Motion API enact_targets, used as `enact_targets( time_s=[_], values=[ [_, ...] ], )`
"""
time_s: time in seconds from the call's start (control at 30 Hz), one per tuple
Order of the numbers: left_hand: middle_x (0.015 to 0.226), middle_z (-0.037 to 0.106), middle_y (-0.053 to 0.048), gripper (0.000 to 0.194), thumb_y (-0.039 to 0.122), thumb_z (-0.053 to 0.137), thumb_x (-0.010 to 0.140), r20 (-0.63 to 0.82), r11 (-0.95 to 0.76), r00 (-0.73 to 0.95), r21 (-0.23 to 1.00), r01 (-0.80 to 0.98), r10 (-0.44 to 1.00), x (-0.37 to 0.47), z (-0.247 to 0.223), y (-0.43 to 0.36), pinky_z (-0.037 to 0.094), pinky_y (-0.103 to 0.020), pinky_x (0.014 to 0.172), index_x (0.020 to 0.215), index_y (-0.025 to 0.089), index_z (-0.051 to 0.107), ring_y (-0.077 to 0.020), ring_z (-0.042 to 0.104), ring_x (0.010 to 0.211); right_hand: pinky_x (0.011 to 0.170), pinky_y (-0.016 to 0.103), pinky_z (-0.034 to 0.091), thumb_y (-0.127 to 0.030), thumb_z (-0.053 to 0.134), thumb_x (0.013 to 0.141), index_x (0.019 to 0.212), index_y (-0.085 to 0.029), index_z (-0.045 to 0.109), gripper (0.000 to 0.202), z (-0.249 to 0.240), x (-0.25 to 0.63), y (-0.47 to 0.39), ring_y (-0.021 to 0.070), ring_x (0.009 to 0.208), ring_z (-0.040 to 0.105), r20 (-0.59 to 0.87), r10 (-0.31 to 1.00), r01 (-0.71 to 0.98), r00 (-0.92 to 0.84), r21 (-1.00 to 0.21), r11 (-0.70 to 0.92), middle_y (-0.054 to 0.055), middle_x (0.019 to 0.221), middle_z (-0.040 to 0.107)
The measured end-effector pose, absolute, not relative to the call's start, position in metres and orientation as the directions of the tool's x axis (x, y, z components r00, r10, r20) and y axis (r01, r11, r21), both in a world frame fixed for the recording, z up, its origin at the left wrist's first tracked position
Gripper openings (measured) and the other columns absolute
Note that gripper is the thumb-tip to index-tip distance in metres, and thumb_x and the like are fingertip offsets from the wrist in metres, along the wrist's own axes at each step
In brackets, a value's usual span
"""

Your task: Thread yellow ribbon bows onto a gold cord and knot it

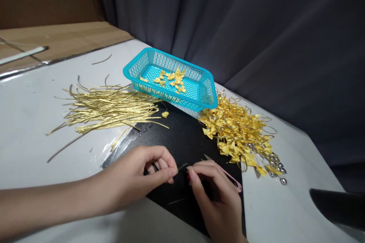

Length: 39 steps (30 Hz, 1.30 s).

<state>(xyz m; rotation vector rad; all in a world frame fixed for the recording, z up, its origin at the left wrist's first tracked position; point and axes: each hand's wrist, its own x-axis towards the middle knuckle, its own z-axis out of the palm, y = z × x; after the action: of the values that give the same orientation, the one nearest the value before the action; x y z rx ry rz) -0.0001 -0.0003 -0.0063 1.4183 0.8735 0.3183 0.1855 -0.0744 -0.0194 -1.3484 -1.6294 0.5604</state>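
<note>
Over the black mat [182, 136], my left hand [155, 172] pinches one end of a thin gold cord [183, 166]. My right hand [213, 190] is closed at the cord's other end, its thumb and forefinger together; a small red spot shows beneath them. The two hands are slightly apart, with a short bit of cord between. Pink-handled scissors [232, 178] lie partly hidden behind my right hand. A small yellow bow [165, 114] on a cord lies on the mat beyond my hands.
A blue basket [171, 97] holds several yellow bows. Gold cords [111, 106] lie in a heap on the left. Yellow bows with cord loops [234, 129] are piled on the right, beside silver rings [276, 165]. A black object [336, 205] juts in at the right edge.
</note>
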Motion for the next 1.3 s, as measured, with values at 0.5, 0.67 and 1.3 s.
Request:
enact_targets(
  time_s=[0.5, 0.67, 1.3],
  values=[
    [0.075, 0.069, 0.003, 0.013, 0.028, 0.060, 0.087, -0.333, 0.213, 0.654, 0.942, 0.259, 0.680, 0.0005, -0.0048, 0.0014, 0.037, -0.020, 0.058, 0.081, 0.020, 0.069, -0.0120, 0.055, 0.067, 0.059, 0.021, 0.049, -0.013, 0.062, 0.088, 0.084, -0.023, 0.068, 0.012, -0.0166, 0.1874, -0.0737, 0.0125, 0.062, 0.061, 0.269, 0.959, 0.491, 0.091, -0.850, 0.191, -0.002, 0.070, 0.067],
    [0.075, 0.069, 0.002, 0.018, 0.033, 0.062, 0.087, -0.332, 0.196, 0.648, 0.941, 0.275, 0.686, 0.0002, -0.0054, 0.0012, 0.036, -0.021, 0.057, 0.079, 0.020, 0.070, -0.0130, 0.056, 0.067, 0.055, 0.022, 0.046, -0.016, 0.059, 0.090, 0.078, -0.021, 0.065, 0.014, -0.0150, 0.1871, -0.0748, 0.0129, 0.058, 0.059, 0.220, 0.972, 0.473, 0.086, -0.867, 0.155, -0.002, 0.065, 0.064],
    [0.073, 0.070, 0.002, 0.016, 0.031, 0.061, 0.086, -0.330, 0.167, 0.659, 0.939, 0.300, 0.676, 0.0010, -0.0051, 0.0019, 0.036, -0.020, 0.055, 0.079, 0.020, 0.071, -0.0130, 0.056, 0.065, 0.055, 0.023, 0.045, -0.012, 0.058, 0.088, 0.078, -0.020, 0.063, 0.014, -0.0177, 0.1847, -0.0736, 0.0132, 0.058, 0.057, 0.265, 0.962, 0.435, 0.070, -0.876, 0.210, -0.001, 0.065, 0.062]
  ],
)
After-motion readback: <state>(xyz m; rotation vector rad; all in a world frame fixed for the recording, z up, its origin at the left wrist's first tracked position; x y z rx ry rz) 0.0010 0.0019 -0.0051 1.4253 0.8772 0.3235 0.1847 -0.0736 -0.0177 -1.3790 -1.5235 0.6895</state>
